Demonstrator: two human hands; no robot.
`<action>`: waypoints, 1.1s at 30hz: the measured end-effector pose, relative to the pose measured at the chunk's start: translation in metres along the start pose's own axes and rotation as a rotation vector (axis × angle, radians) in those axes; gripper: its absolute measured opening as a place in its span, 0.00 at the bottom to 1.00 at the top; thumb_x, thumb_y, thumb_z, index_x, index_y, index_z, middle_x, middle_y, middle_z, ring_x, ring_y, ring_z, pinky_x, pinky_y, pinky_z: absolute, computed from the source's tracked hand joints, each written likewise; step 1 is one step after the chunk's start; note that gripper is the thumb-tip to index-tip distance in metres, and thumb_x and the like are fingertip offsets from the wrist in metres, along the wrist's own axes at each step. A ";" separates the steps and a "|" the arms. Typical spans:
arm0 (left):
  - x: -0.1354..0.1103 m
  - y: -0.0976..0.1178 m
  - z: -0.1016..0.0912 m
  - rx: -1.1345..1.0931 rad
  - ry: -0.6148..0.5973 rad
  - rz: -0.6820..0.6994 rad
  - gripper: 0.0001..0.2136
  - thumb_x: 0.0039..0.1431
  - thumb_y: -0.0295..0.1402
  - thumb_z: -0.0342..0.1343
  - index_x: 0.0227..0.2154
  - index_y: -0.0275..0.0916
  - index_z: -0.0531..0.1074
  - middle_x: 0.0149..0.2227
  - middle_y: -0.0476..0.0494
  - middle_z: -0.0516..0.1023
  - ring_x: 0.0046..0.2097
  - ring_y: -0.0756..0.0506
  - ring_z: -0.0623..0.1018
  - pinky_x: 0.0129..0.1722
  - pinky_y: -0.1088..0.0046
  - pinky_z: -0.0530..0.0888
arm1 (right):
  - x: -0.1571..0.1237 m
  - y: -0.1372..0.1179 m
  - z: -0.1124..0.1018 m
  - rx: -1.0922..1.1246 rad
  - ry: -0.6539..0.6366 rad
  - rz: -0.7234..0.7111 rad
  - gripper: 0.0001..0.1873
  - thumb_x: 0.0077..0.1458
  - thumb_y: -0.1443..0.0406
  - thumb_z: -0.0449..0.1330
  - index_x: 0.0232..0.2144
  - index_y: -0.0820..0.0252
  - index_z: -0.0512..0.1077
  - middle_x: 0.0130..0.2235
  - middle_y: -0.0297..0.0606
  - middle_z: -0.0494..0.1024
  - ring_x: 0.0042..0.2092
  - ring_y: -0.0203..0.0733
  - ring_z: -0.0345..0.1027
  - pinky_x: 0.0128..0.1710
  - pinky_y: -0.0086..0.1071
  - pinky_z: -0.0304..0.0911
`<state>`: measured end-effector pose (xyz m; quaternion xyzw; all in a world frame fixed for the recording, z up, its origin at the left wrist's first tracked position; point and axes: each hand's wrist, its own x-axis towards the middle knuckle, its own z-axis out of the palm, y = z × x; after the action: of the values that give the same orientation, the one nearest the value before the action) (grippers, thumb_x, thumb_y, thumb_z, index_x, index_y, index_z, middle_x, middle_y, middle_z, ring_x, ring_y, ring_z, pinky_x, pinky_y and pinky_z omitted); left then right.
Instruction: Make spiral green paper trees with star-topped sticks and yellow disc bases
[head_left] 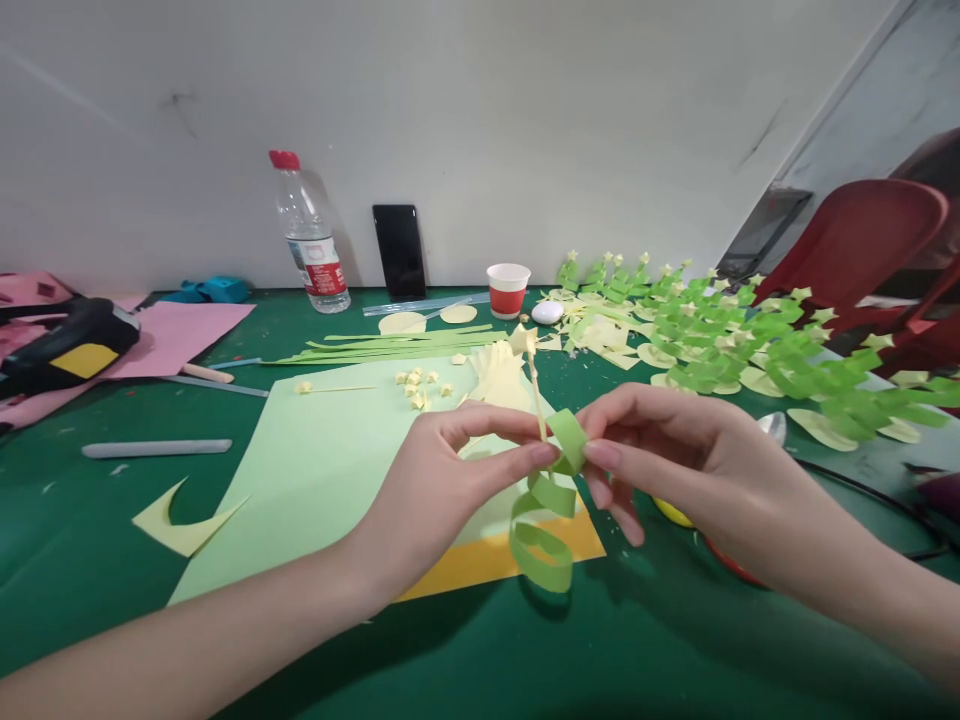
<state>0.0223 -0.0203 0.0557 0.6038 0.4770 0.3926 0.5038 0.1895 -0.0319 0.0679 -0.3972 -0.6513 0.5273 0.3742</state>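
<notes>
Currently, my left grip (442, 475) is clamped by thumb and forefinger on a thin pale stick (535, 385), held near-upright right of the frame's centre. My right grip (686, 450) is pinched on a green paper strip (547, 572) beside the stick; the strip's lower coils hang loose towards the lower centre.

Risks, as I judge them:
1. Slack at either pinch could let the strip spring open, since the hanging coils are unsupported.
2. Too hard a pull with my right grip could crease or tear the paper.
3. Side pressure from my left grip could bend the stick.
4. A knock could dislodge the pale star (523, 340) at its upper end.

Directly below lie a light green sheet (315, 490) and an orange sheet (487, 562), on the green counter (360, 680). Small folded stars (415, 380) sit loose just beyond my left grip; a sleeve brushing them could scatter them. Partly hidden under my right grip are red and yellow curved parts (673, 512), which I cannot identify; they may obstruct a lowered wrist.

Further out, green paper spirals (780, 340) crowd the upper right and limit reach there. Flat green strips (360, 350), a red-and-white cup (508, 297), a phone (400, 255) and a bottle (319, 262) line the upper centre.
</notes>
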 end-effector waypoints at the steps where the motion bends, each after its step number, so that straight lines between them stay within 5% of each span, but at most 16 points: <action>1: 0.000 0.000 0.000 0.002 0.002 0.001 0.05 0.46 0.35 0.59 0.24 0.40 0.76 0.30 0.51 0.75 0.35 0.47 0.72 0.39 0.71 0.66 | 0.001 0.000 0.000 0.017 -0.003 0.002 0.08 0.50 0.61 0.59 0.26 0.61 0.67 0.21 0.30 0.68 0.21 0.27 0.63 0.20 0.18 0.62; 10: -0.002 0.001 -0.001 0.027 -0.014 0.047 0.06 0.46 0.33 0.57 0.18 0.41 0.75 0.28 0.52 0.74 0.32 0.49 0.70 0.38 0.72 0.65 | 0.002 -0.002 -0.001 0.024 -0.004 -0.012 0.06 0.47 0.64 0.63 0.24 0.60 0.70 0.21 0.29 0.68 0.21 0.26 0.62 0.21 0.18 0.63; 18: -0.004 -0.002 0.000 0.046 -0.094 0.018 0.03 0.44 0.34 0.61 0.20 0.42 0.77 0.26 0.52 0.73 0.32 0.49 0.69 0.36 0.72 0.63 | 0.001 0.005 -0.001 0.022 -0.004 -0.070 0.02 0.47 0.66 0.62 0.24 0.57 0.74 0.33 0.33 0.69 0.27 0.28 0.63 0.19 0.16 0.63; 33: -0.006 -0.008 0.005 0.089 -0.109 0.008 0.06 0.48 0.35 0.58 0.21 0.42 0.77 0.26 0.50 0.70 0.34 0.48 0.68 0.38 0.71 0.64 | -0.001 0.006 0.006 0.065 0.075 -0.018 0.05 0.44 0.65 0.64 0.21 0.60 0.73 0.31 0.34 0.69 0.23 0.26 0.60 0.18 0.18 0.62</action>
<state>0.0242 -0.0265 0.0468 0.6479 0.4635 0.3396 0.5001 0.1855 -0.0344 0.0606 -0.3985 -0.6226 0.5298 0.4158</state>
